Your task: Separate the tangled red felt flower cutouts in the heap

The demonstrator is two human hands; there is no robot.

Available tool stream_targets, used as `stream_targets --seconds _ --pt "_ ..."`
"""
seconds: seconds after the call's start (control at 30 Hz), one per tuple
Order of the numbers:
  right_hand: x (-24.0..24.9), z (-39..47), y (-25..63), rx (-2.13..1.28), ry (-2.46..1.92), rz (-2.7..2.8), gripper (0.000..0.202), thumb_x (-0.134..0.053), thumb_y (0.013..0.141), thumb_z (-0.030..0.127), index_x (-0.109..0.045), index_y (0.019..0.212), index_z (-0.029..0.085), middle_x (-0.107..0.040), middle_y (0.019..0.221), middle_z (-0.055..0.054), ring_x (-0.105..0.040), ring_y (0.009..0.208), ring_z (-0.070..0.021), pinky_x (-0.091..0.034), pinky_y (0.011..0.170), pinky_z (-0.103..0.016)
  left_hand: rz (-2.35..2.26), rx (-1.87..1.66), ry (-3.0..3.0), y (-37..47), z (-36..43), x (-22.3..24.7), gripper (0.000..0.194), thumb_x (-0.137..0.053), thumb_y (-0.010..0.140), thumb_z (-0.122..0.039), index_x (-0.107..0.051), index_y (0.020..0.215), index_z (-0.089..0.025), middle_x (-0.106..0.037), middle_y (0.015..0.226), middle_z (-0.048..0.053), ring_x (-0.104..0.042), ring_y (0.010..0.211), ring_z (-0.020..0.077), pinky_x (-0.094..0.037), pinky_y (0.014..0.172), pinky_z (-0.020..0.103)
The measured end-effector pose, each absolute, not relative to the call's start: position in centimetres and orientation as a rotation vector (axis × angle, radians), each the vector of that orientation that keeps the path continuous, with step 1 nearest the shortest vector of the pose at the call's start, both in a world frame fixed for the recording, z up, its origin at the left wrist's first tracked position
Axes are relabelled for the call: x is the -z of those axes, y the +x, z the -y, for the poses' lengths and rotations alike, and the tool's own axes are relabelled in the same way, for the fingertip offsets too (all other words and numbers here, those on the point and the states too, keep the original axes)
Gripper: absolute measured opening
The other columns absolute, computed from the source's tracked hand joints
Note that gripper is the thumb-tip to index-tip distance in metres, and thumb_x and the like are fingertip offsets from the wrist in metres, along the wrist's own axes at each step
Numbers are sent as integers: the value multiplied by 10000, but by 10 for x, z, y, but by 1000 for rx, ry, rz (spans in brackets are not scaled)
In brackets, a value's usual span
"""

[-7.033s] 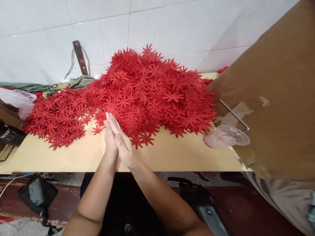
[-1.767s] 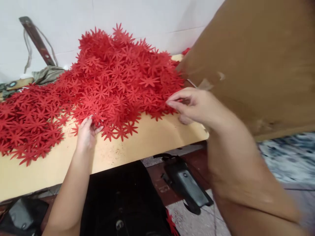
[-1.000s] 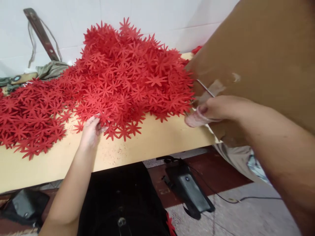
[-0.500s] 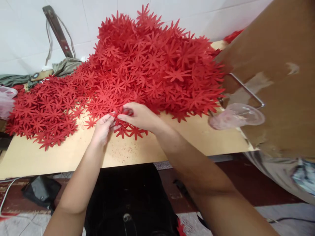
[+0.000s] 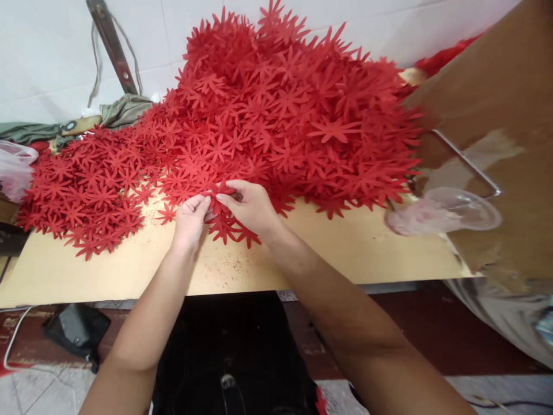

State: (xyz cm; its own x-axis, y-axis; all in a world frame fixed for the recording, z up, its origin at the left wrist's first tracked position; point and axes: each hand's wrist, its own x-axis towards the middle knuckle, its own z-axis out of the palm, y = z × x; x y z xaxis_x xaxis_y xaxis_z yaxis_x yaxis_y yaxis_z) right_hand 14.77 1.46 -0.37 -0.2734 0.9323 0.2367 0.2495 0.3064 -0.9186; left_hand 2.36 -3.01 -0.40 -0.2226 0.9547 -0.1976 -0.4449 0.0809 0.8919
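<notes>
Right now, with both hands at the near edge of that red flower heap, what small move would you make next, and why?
Probably lift one red flower cutout clear of the pile. The left hand and right hand meet fingertip to fingertip on it at the heap's near edge, and it seems to overlap the cutouts around it on the table, so drawing it up and toward the body should separate it.

This looks like a small craft workshop. A long workbench of pale wood (image 5: 345,248) stands against a wall of white tiles (image 5: 47,52) and carries a big heap of red star-shaped flower cut-outs (image 5: 280,115). A large brown cardboard sheet (image 5: 496,115) leans at the right, and a black foot pedal (image 5: 75,331) lies on the floor.
</notes>
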Motion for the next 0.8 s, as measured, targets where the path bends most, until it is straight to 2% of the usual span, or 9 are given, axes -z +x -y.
stream_targets --seconds 0.1,0.2,0.3,0.37,0.5,0.57,0.8 --pt "1 -6 148 -582 -1091 1761 243 -641 707 237 -591 930 154 -606 984 -107 -592 894 -207 -497 803 -375 -1163 -1535 655 21 31 5 207 -778 607 -297 -632 632 -152 -590 550 -61 -497 491 33 -451 524 156" --pt "-4 3 147 -401 -1065 1870 143 -599 766 306 -542 791 178 -578 857 -82 -558 826 -188 -473 755 -345 -1173 -1585 652 21 32 4 217 -765 621 -293 -601 599 -153 -573 543 -65 -491 490 34 -454 531 164" --pt "-4 5 143 -583 -1178 1965 265 -621 758 428 -509 783 189 -554 754 -31 -515 674 -146 -420 651 -301 -1164 -1558 667 22 33 4 245 -761 624 -297 -575 565 -149 -530 503 -72 -463 474 29 -431 512 158" --pt "-5 2 140 -700 -1256 1992 307 -638 739 456 -487 788 193 -537 706 -6 -489 630 -133 -381 629 -287 -1167 -1526 666 23 33 4 234 -765 617 -299 -592 583 -145 -546 518 -68 -477 486 28 -438 522 156" --pt "-11 -4 141 -753 -1194 2068 141 -541 806 278 -453 736 193 -514 678 4 -443 624 -119 -340 646 -276 -1156 -1508 684 21 34 4 222 -769 609 -311 -630 644 -142 -587 567 -56 -515 515 36 -476 552 167" --pt "-15 -6 143 -784 -1134 2073 122 -490 814 209 -449 701 191 -491 662 8 -417 618 -114 -327 648 -276 -1146 -1517 692 20 35 3 209 -760 624 -309 -634 666 -147 -577 571 -58 -522 525 42 -492 559 177" --pt "-11 -3 143 -1061 -1043 1880 174 -459 814 216 -391 655 199 -420 634 24 -376 596 -105 -321 610 -279 -1111 -1512 687 22 37 1 232 -741 645 -264 -651 841 -180 -627 750 -34 -600 673 76 -546 596 209"
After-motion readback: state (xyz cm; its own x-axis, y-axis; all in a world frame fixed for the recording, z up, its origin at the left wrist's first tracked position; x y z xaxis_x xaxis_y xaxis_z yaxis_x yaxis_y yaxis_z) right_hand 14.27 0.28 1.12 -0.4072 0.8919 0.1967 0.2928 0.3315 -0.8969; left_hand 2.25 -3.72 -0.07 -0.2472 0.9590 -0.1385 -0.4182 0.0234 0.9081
